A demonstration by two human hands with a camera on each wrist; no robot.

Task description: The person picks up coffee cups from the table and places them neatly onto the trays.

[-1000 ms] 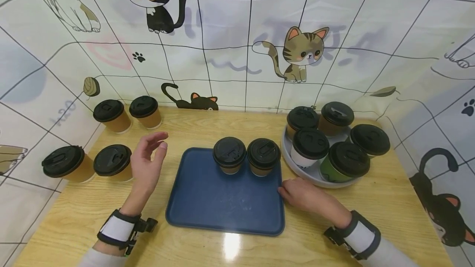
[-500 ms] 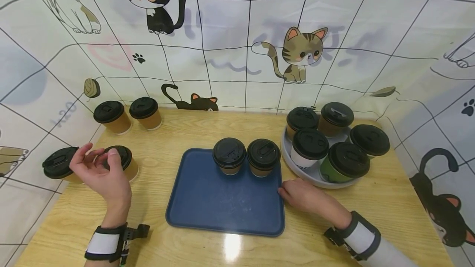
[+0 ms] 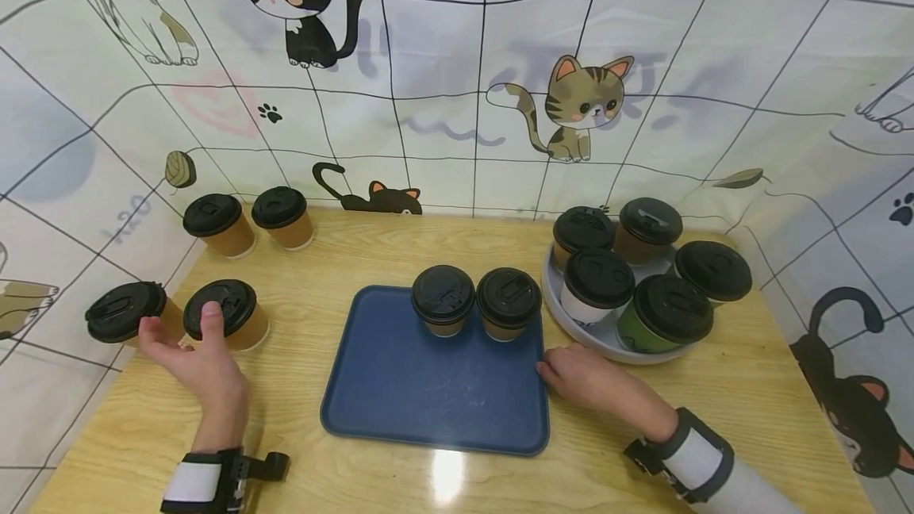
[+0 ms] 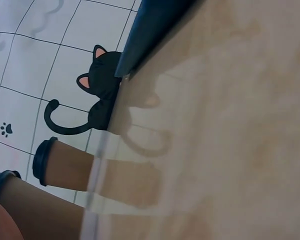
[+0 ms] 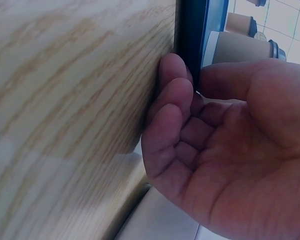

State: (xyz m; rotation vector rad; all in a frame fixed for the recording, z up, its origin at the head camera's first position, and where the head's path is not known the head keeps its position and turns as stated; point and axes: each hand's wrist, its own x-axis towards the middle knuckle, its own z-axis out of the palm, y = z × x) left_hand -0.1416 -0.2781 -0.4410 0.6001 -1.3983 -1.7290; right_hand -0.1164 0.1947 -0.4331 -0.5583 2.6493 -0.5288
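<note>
Smooth tray point(image 3: 428, 391), probably plastic

1. Head view: bright, even light; white glare on the table point(image 3: 385, 481) just in front of the blue tray point(image 3: 435, 403).
2. Left wrist view: dimmer; table beside the tray blurred, reflecting cups point(image 4: 69, 165).
3. Right wrist view: wall point(image 5: 296, 21) beyond the tray pale.

Looks across a glossy wooden tabletop point(image 4: 230, 125) to a dark-blue tray point(image 4: 150, 30), a printed black cat point(image 4: 105, 82), a brown takeaway cup point(image 4: 69, 165), a nearer lidded cup point(image 4: 45, 210) and a sliver of left hand point(image 4: 2, 225).
</note>
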